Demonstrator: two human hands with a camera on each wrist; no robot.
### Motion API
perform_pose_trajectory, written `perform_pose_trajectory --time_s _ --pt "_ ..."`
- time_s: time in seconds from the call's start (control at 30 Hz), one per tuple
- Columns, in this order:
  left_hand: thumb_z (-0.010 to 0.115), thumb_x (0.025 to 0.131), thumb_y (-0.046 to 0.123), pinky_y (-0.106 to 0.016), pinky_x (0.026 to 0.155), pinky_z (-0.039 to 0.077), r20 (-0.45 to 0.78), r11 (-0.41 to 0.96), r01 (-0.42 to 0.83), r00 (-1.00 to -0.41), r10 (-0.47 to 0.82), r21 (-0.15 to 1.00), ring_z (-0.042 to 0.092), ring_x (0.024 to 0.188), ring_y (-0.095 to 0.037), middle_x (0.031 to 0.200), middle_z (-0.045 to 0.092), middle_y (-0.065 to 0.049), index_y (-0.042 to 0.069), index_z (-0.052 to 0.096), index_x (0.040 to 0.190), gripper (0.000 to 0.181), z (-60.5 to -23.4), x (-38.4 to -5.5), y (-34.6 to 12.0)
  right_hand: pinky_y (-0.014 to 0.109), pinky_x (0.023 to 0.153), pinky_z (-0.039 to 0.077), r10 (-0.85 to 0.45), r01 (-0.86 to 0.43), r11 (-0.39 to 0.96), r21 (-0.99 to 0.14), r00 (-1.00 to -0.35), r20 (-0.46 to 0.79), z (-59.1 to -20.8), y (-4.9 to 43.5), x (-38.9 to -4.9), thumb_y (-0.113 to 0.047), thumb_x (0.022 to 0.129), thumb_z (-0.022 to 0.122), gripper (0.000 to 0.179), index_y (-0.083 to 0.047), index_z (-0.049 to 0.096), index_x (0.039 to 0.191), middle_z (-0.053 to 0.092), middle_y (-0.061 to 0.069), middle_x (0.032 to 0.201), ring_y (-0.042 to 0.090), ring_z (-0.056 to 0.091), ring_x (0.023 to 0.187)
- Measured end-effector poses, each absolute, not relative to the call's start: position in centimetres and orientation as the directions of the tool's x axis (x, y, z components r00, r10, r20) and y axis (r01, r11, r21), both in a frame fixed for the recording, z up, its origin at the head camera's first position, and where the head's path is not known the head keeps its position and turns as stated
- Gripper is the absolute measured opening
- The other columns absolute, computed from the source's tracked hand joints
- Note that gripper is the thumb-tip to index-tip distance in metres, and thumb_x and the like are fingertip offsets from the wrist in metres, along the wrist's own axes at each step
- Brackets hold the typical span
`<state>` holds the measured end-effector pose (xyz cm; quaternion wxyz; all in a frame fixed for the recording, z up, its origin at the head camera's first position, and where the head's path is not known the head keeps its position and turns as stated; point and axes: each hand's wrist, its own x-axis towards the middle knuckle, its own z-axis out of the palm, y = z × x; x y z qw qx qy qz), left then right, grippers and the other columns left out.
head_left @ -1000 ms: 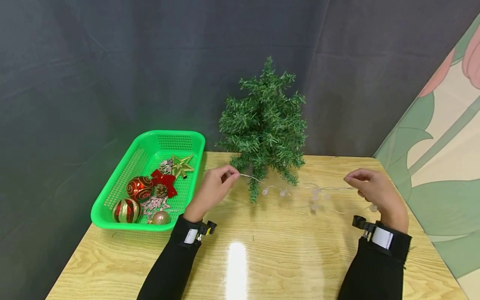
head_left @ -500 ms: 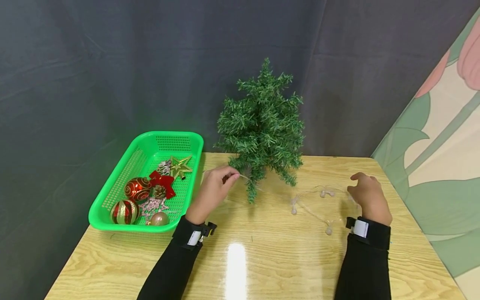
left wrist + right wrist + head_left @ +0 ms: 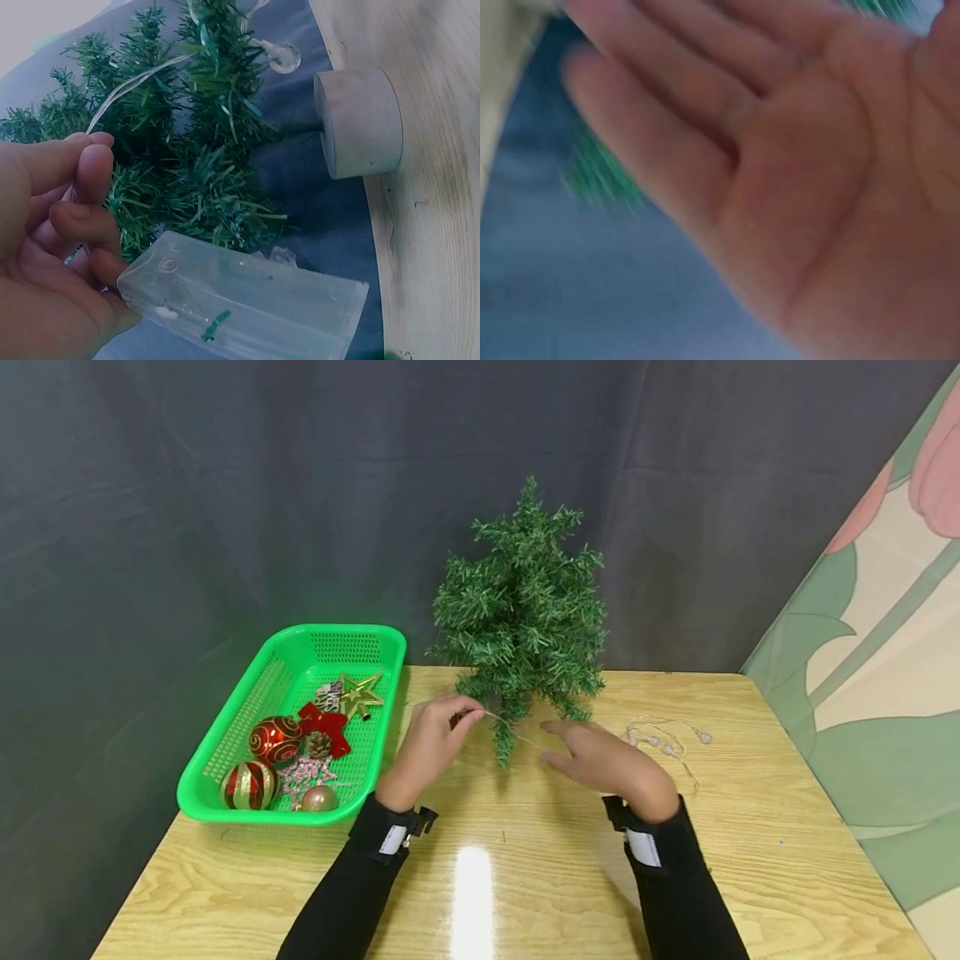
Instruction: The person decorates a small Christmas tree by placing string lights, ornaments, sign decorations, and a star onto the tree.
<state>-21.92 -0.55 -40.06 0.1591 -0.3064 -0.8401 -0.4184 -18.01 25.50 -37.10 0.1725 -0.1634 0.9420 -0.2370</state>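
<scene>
My left hand (image 3: pixel 435 739) pinches the thin wire of a string of lights (image 3: pixel 135 81) between thumb and fingertips, left of a small artificial Christmas tree (image 3: pixel 525 610). In the left wrist view, a translucent plastic box (image 3: pixel 247 304) sits right at that hand's lower fingers; the head view hides it. Past the tree's lowest branch runs the wire, and several clear bulbs (image 3: pixel 667 748) lie on the table to the right. My right hand (image 3: pixel 611 764) hovers before the tree's lower right side, fingers extended and palm bare in the right wrist view.
A green plastic basket (image 3: pixel 191 777) on the left holds red baubles (image 3: pixel 276 739), a red bow (image 3: pixel 326 727), a gold star (image 3: pixel 362 693) and other ornaments. The tree's round wooden base (image 3: pixel 364 124) rests on the table (image 3: pixel 555 868). A dark curtain (image 3: pixel 300 485) hangs behind.
My right hand has let go of the string of lights and moved left toward the tree. The bulbs, stretched between both hands before, now lie bunched on the right. The left hand has barely moved.
</scene>
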Motion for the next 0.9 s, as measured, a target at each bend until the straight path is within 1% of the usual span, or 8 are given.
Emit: perform_pose_trajectory --time_s 0.1,0.17,0.23,0.3,0.4,0.57,0.73,0.9 --pt "0.068 0.100 0.011 -0.026 0.063 0.048 0.526 0.451 0.647 -0.763 0.376 0.615 0.054 0.066 -0.010 0.086 0.071 -0.007 0.006 0.078 0.102 0.011 -40.1 -21.8 -0.6 0.054 0.110 0.046 -0.430 -0.264 0.807 -0.529 -0.876 -0.219 -39.2 23.8 -19.5 -0.031 0.108 0.056 0.057 -0.002 0.043 0.155 0.049 0.022 0.155 0.040 0.050 0.140" --pt "0.068 0.100 0.011 -0.025 0.063 0.048 0.527 0.444 0.647 -0.762 0.375 0.620 0.054 0.065 -0.010 0.086 0.072 -0.005 0.007 0.078 0.102 0.011 -40.0 -21.8 -0.6 0.047 0.100 0.053 -0.478 -0.294 0.766 -0.571 -0.856 -0.200 -40.1 23.6 -20.1 -0.027 0.107 0.058 0.044 -0.004 0.056 0.144 0.062 0.017 0.141 0.033 0.063 0.125" --pt "0.068 0.100 0.011 -0.025 0.062 0.047 0.530 0.439 0.648 -0.762 0.373 0.622 0.053 0.064 -0.010 0.085 0.072 -0.006 0.007 0.078 0.102 0.011 -40.0 -21.8 -0.6 0.038 0.083 0.055 -0.527 -0.330 0.715 -0.616 -0.834 -0.165 -40.3 24.2 -20.4 -0.022 0.108 0.056 0.026 -0.009 0.067 0.127 0.071 0.011 0.118 0.024 0.069 0.098" --pt "0.069 0.099 0.010 -0.025 0.062 0.046 0.529 0.436 0.644 -0.765 0.366 0.629 0.052 0.063 -0.010 0.084 0.071 -0.005 0.007 0.078 0.102 0.010 -40.0 -21.8 -0.7 0.031 0.069 0.050 -0.556 -0.335 0.662 -0.670 -0.819 -0.141 -39.9 25.2 -20.4 -0.019 0.109 0.053 0.018 -0.013 0.070 0.113 0.071 0.007 0.097 0.017 0.064 0.078" --pt "0.069 0.099 0.011 -0.025 0.061 0.044 0.515 0.454 0.625 -0.780 0.354 0.635 0.050 0.062 -0.011 0.082 0.070 -0.004 0.008 0.077 0.102 0.009 -39.8 -22.0 -1.1 0.028 0.059 0.044 -0.567 -0.350 0.570 -0.744 -0.822 -0.048 -38.8 27.1 -20.3 -0.018 0.111 0.050 0.021 -0.017 0.070 0.107 0.059 0.004 0.078 0.012 0.052 0.063" --pt "0.072 0.098 0.014 -0.025 0.062 0.046 0.482 0.509 0.608 -0.794 0.370 0.609 0.054 0.066 -0.009 0.081 0.069 0.000 0.011 0.077 0.098 0.005 -39.9 -22.4 -1.6 0.032 0.053 0.037 -0.467 -0.397 0.450 -0.800 -0.868 0.168 -37.7 29.7 -20.1 -0.014 0.109 0.053 0.020 -0.012 0.072 0.103 0.043 0.000 0.067 0.015 0.034 0.053" --pt "0.076 0.094 0.012 -0.028 0.067 0.046 0.484 0.529 0.629 -0.777 0.403 0.570 0.054 0.074 -0.012 0.078 0.064 0.003 0.012 0.075 0.089 0.005 -40.0 -22.5 -2.0 0.031 0.059 0.037 -0.301 -0.393 0.485 -0.782 -0.914 0.273 -37.5 30.8 -20.0 -0.013 0.108 0.055 0.021 -0.003 0.073 0.105 0.051 -0.003 0.071 0.015 0.037 0.057" --pt "0.073 0.096 0.007 -0.029 0.071 0.048 0.441 0.487 0.615 -0.787 0.431 0.620 0.057 0.081 -0.014 0.088 0.065 0.001 0.010 0.074 0.096 0.003 -40.2 -22.7 -2.0 0.030 0.057 0.035 -0.133 -0.392 0.570 -0.722 -0.911 0.390 -37.3 31.6 -20.0 -0.016 0.107 0.059 0.020 -0.004 0.075 0.103 0.050 -0.002 0.068 0.015 0.037 0.055"
